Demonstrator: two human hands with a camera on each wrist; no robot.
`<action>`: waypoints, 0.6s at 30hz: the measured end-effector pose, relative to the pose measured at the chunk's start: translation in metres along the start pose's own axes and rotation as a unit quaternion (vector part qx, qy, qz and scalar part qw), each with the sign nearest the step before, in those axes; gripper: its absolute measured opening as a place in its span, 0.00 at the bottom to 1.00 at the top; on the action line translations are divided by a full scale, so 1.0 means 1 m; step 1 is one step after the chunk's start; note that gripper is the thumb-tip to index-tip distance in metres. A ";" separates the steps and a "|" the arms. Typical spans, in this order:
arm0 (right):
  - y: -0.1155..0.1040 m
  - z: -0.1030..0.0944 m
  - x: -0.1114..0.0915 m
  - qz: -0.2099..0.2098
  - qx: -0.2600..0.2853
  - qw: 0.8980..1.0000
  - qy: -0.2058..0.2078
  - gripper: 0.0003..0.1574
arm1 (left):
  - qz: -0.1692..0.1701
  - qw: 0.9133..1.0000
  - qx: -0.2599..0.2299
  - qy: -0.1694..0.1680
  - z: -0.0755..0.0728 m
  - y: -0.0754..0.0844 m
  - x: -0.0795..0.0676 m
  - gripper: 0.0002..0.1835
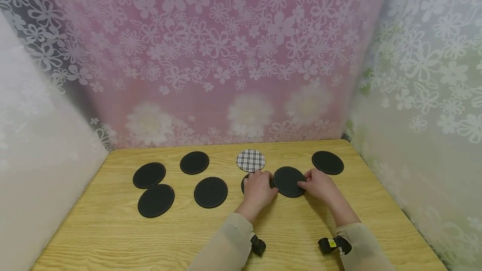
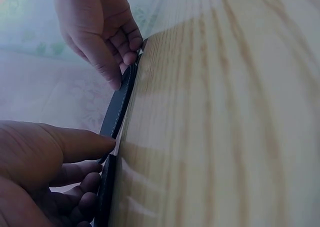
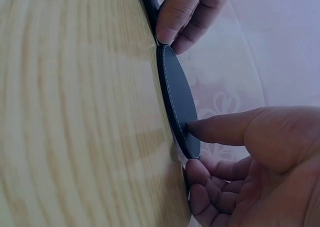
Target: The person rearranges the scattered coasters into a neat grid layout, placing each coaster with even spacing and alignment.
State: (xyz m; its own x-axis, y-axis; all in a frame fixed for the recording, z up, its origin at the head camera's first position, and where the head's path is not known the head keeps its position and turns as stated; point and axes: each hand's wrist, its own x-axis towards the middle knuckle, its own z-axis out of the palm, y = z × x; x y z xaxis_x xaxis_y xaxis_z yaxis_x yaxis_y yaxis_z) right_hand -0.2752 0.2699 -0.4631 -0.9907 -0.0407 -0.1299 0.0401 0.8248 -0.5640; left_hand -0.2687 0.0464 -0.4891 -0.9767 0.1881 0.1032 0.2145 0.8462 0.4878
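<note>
In the head view, a round black coaster (image 1: 289, 182) with pale edge stitching lies between both hands. My right hand (image 1: 318, 184) pinches its right edge, the thumb (image 3: 220, 128) on the top face. On the left edge is my left hand (image 1: 259, 191); its thumb (image 2: 95, 143) and a finger meet the rim. Partly hidden under the left hand lies a second black coaster (image 1: 244, 184). Just beyond it is a coaster with a black-and-white plaid face (image 1: 250, 160). In the right wrist view, the held coaster (image 3: 179, 94) appears nearly edge-on, close to the tabletop.
Several more black coasters lie on the wooden table (image 1: 180, 241): one at the far right (image 1: 327, 162), one left of the hands (image 1: 211, 192), others farther left (image 1: 156, 200). Flower-patterned curtains (image 1: 241, 53) close off the back and both sides.
</note>
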 end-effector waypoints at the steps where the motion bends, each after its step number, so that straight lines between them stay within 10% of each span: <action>1: 0.000 0.000 0.000 0.001 -0.002 1.000 0.000 0.26 | 0.002 1.000 0.001 0.002 0.000 0.000 0.000 0.16; 18: 0.000 -0.001 0.000 0.002 -0.013 1.000 -0.005 0.26 | 0.003 1.000 -0.007 0.001 0.002 -0.001 -0.001 0.18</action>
State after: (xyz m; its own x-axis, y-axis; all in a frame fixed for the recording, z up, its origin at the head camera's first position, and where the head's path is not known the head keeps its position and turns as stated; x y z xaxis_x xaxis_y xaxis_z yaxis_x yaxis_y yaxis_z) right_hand -0.2749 0.2705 -0.4628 -0.9891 -0.0430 -0.1410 0.0407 0.8398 -0.5414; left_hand -0.2683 0.0467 -0.4912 -0.9753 0.1927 0.1083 0.2210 0.8382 0.4986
